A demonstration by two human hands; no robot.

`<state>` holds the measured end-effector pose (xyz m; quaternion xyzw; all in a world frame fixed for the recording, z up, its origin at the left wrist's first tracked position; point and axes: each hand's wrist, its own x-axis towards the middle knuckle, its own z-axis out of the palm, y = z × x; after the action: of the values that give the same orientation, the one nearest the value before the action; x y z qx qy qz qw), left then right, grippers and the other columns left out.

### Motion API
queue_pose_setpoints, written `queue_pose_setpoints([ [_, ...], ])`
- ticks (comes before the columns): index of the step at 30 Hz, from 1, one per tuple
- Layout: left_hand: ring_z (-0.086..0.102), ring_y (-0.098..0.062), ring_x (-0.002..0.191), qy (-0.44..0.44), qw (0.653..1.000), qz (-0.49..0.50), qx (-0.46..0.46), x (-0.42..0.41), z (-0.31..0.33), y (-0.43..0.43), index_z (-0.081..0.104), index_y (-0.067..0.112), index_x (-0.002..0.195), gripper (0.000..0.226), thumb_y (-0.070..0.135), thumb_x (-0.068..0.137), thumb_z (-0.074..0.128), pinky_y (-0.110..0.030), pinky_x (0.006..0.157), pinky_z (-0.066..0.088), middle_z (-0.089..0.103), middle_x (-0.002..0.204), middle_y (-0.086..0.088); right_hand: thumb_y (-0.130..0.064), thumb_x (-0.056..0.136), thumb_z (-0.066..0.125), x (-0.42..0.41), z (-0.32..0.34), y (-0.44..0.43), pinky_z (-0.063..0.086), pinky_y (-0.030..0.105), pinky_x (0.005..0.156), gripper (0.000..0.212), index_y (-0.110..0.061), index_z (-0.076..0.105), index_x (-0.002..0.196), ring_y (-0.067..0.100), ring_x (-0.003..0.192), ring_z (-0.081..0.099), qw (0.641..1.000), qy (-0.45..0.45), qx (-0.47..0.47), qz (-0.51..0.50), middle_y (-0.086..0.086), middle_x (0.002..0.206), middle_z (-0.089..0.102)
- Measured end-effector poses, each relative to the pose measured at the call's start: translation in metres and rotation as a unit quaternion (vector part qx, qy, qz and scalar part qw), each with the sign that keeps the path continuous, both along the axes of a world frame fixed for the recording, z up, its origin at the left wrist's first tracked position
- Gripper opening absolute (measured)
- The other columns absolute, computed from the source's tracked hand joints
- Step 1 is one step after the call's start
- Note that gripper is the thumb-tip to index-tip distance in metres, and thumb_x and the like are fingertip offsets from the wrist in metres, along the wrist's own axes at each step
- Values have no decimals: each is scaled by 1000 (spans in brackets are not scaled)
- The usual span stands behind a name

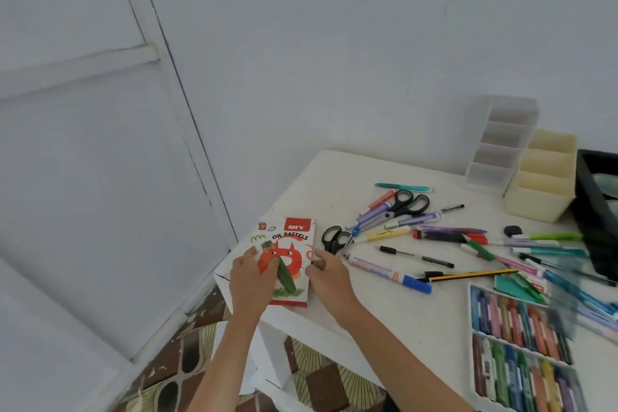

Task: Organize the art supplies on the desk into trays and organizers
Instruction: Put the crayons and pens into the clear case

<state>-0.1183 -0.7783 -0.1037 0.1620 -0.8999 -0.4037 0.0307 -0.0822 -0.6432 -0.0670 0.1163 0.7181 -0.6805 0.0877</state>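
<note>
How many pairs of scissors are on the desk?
2. A larger black-handled pair lies on the markers at mid-desk; a smaller pair lies beside the oil pastels box. Others may hide under the pens.

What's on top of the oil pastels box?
The left hand rests on the white cardboard oil pastels box; the right hand meets its right edge. Contents are hidden.
</note>
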Motion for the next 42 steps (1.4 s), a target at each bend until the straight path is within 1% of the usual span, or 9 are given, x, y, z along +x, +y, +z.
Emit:
queue_pose_setpoints([
  [3, 56, -24, 109, 18, 998, 18, 62, 0, 10, 5, 40, 21, 136, 61, 50, 85, 57, -44, 89, 52, 46, 135, -5, -13, 96, 50, -4, 6, 2, 52, 18, 61, 15, -18, 52, 109, 8, 81, 65, 997, -6, -53, -57, -2, 94, 67],
  [6, 57, -24, 109, 38, 994, -21, 102, -1, 32, 14, 39, 27, 135, 86, 74, 66, 57, -47, 89, 51, 49, 132, -3, -18, 93, 56, -8, 15, 19, 57, 32, 77, 28, -7, 56, 119, 19, 89, 69, 993, -9, -97, -70, 7, 99, 71],
  [10, 39, -31, 131, 24, 990, -136, -43, 2, 67, 41, 19, 32, 145, 125, 92, 41, 51, -56, 107, 30, 38, 143, -7, -11, 88, 63, 5, 36, 58, 56, 32, 68, 26, -6, 60, 113, 24, 83, 70, 973, 6, -220, -63, 13, 99, 72],
  [13, 25, -32, 137, -15, 975, -220, -40, 5, 81, 69, -1, 42, 145, 139, 91, 28, 55, -59, 110, 22, 23, 150, -7, -6, 90, 57, 20, 47, 86, 57, 35, 68, 20, -4, 61, 110, 25, 81, 68, 964, 19, -248, -93, 14, 98, 72],
  [19, 30, -23, 131, 23, 943, -329, -50, 16, 79, 125, 3, 45, 144, 122, 71, 48, 74, -49, 106, 36, 24, 143, 0, 1, 90, 52, 55, 57, 143, 58, 34, 71, 24, -11, 61, 109, 25, 78, 69, 964, 48, -149, -217, 12, 97, 71],
  [23, 25, -22, 135, 27, 903, -418, -93, 24, 79, 156, 2, 49, 141, 122, 73, 45, 74, -50, 108, 33, 19, 147, 5, -4, 93, 48, 75, 55, 192, 47, 21, 69, 27, -15, 64, 110, 12, 83, 57, 902, 122, -1, -414, 5, 103, 64],
  [26, 9, -22, 141, 55, 859, -488, -146, 32, 85, 171, -3, 49, 141, 120, 70, 50, 71, -49, 115, 14, 7, 152, 7, -13, 95, 47, 89, 61, 222, 48, 23, 70, 25, -10, 69, 105, 18, 83, 61, 913, 115, 11, -392, 7, 96, 70],
  [31, -5, -18, 143, 91, 788, -571, -211, 37, 95, 184, -10, 54, 136, 119, 64, 53, 75, -48, 116, -4, -6, 153, 12, -31, 95, 48, 112, 65, 245, 38, 20, 52, 30, -10, 69, 92, 6, 51, 54, 956, -7, 17, -292, 2, 74, 69],
  [42, -19, -17, 141, 117, 730, -607, -291, 47, 88, 191, -25, 58, 125, 119, 60, 61, 75, -51, 114, -13, -18, 153, 9, -14, 97, 48, 147, 58, 249, 55, 20, 60, 22, -10, 69, 96, 15, 72, 69, 970, 46, 21, -237, 9, 84, 72],
])
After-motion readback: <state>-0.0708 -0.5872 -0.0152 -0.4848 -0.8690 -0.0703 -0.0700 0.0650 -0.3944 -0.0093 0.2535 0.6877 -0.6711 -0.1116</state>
